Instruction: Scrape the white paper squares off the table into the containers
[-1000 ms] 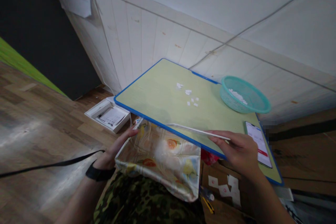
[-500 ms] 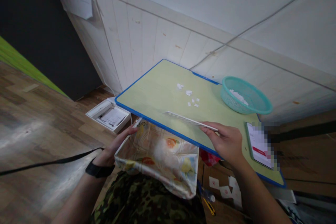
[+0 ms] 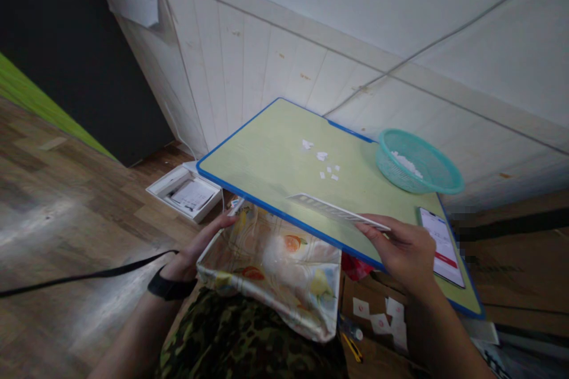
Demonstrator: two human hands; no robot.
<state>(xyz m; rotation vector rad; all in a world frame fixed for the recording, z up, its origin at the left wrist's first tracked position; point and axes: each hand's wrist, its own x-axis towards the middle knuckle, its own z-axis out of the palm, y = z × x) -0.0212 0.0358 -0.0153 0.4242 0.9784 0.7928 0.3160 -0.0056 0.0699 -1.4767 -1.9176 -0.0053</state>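
Observation:
My right hand point(image 3: 404, 249) pinches the end of a thin, flat white strip point(image 3: 335, 208) with pale cut-outs or marks along it. The strip is tilted over the front part of a pale yellow board point(image 3: 253, 142) with a blue rim. Below the board's front edge is an open box-like drawer point(image 3: 306, 302) lined with fruit-print sheeting, partly under the board. My left hand point(image 3: 213, 234) is closed on the drawer's left rim, with most fingers hidden. Several small white paper pieces point(image 3: 329, 169) lie on the board beyond the strip.
A turquoise basket point(image 3: 448, 174) holding white bits stands on the board's right, behind a phone point(image 3: 442, 251). A white box point(image 3: 207, 210) sits left of the board. Lower right are several white cards point(image 3: 380, 324) and a yellow cutter point(image 3: 352, 348). The wall point(image 3: 267, 65) borders the back.
My right hand has moved right and slightly down with the white strip, whose flat face shows more. My left hand stays on the drawer rim. The view has shifted slightly.

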